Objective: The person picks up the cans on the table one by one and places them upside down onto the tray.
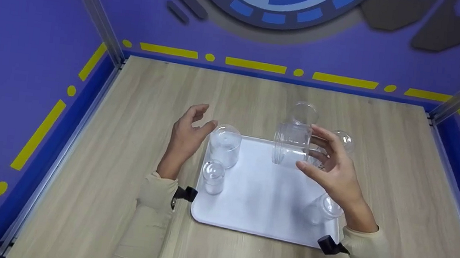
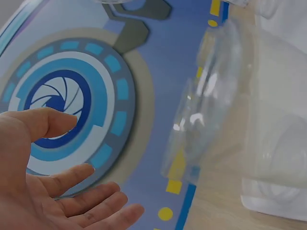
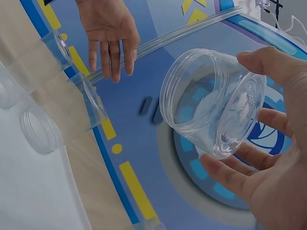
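My right hand (image 1: 337, 171) holds a clear, wide-mouthed plastic jar (image 1: 292, 144) above the far part of the white tray (image 1: 257, 192). Thumb and fingers grip it near its base. The jar lies sideways in the air, its threaded rim turned left; in the right wrist view the jar (image 3: 192, 103) looks see-through and without contents. My left hand (image 1: 188, 131) hovers by the tray's far left corner, fingers loosely spread and holding nothing. Nearest to it stands a large clear container (image 1: 224, 148); whether the thumb touches it, I cannot tell.
A smaller clear container (image 1: 213, 178) stands at the tray's left side, and another clear container (image 1: 324, 211) at its front right. Beyond the tray are a clear round piece (image 1: 303, 112) and a clear domed one (image 1: 343, 140), partly behind my right hand. Purple panels (image 1: 239, 43) wall the wooden table.
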Tool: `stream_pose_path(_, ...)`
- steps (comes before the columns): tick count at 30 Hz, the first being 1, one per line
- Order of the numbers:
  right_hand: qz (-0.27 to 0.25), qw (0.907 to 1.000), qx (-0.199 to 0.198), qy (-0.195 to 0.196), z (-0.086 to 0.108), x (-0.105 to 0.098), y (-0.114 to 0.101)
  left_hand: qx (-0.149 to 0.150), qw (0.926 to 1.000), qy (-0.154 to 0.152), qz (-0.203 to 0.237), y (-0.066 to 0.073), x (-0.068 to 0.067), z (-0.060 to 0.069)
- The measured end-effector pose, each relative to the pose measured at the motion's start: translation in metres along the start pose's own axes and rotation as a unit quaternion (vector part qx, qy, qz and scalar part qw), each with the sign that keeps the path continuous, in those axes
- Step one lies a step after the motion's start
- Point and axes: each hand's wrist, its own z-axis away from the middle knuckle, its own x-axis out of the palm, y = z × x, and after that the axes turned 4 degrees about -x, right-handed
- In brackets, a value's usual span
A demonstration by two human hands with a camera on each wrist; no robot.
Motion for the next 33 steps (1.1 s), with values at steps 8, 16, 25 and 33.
stream_pose_path(8,0.031,0.9994,-0.013,0.0,-0.002,-0.001,0.003,-0.025,0.9982,0.006,-0.054,-0.02,0.002,-0.008)
stream_pose_path(16,0.083,0.9965,0.002,-0.005,0.0,-0.001,0.003,-0.068,0.9916,-0.013,-0.11,-0.039,0.006,-0.012)
stream_pose_path(25,0.118,0.9929,0.013,-0.009,0.0,-0.001,0.006,-0.088,0.9911,-0.031,-0.096,-0.044,0.006,-0.014)
stream_pose_path(33,0.125,0.992,0.013,-0.008,0.001,-0.002,0.008,-0.078,0.9927,-0.027,-0.087,-0.048,0.002,-0.015)
